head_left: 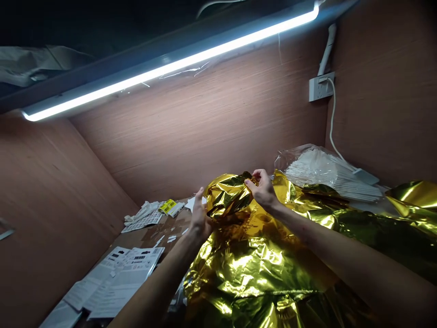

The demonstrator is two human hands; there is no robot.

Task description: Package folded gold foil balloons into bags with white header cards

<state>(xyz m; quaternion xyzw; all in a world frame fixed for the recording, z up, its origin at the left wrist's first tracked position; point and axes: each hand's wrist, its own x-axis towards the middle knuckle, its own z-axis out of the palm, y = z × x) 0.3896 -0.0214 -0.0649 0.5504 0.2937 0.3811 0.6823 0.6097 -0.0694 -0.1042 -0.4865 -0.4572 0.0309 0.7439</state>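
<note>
Crumpled gold foil film (252,264) fills the front and right of the work surface, shiny and loosely bunched. A raised bunch of it stands between my two hands. My left hand (200,216) wraps the left side of that bunch, thumb pointing up and the other fingers mostly hidden behind the foil. At the top right of the bunch, my right hand (262,189) pinches the foil edge between thumb and fingers. Whether the gold pieces are one sheet or several foil items I cannot tell.
Printed white packets (126,278) lie at the left, with label sheets (143,223) and a yellow label (167,206) behind them. A clear bag of white sticks (324,171) rests at the back right. Above hang a lit tube lamp (177,66) and a corded power socket (321,87).
</note>
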